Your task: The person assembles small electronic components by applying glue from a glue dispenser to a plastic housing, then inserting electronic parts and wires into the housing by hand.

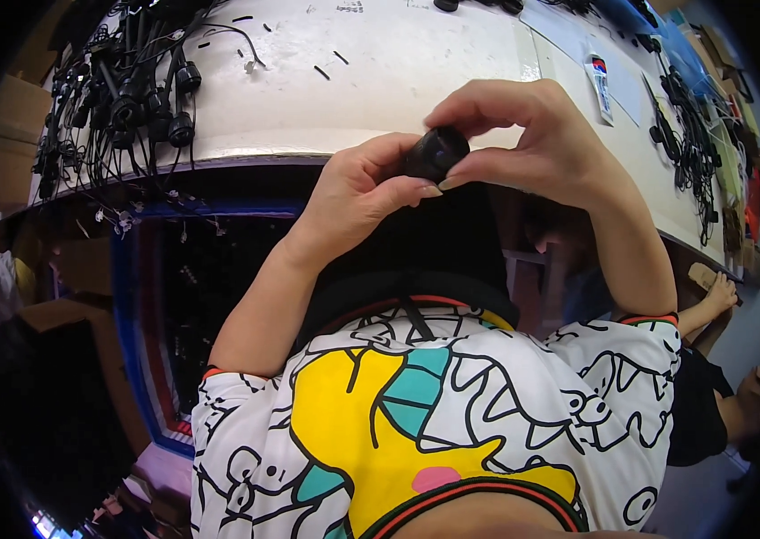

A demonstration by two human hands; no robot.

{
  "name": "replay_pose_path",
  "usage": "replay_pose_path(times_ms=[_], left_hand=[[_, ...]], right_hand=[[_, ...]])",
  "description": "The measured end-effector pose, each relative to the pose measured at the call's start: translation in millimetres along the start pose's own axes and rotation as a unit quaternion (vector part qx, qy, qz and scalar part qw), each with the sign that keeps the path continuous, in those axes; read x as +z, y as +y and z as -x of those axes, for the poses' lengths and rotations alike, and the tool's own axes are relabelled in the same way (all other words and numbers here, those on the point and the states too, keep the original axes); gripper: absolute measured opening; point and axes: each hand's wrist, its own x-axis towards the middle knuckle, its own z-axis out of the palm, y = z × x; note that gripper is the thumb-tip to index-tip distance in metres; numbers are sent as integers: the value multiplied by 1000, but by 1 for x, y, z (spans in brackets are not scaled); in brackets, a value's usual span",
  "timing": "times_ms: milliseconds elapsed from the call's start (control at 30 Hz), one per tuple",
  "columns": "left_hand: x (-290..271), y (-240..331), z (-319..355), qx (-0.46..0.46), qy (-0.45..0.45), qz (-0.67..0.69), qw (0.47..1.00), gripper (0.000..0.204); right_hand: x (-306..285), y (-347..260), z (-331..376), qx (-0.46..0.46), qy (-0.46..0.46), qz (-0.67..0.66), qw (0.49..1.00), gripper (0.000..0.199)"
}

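Both hands meet above the table's near edge around a black cylindrical part [438, 151], short and round, with one end facing right. My left hand [364, 189] is closed on its left side, thumb along the lower edge. From the right, my right hand [537, 139] pinches the other end between thumb and bent fingers. What the part is exactly does not show, and the fingers cover some of it.
A pile of black cables with round connectors [128, 103] fills the table's left end, wires hanging over the edge. Small black bits lie on the white table [380, 81]. On the right are a white tube [599, 88] and more black cables [692, 153]. Another person's hand [716, 292] shows far right.
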Motion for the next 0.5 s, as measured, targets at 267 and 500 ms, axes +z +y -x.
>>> replay_pose_path(times_ms=[267,500], left_hand=[[-3,-2,5,-5,34,-27,999,22],[-9,-2,4,-26,-37,-7,999,22]], right_hand=[[13,-4,6,35,43,56,997,30],[10,0,6,-62,12,97,993,32]])
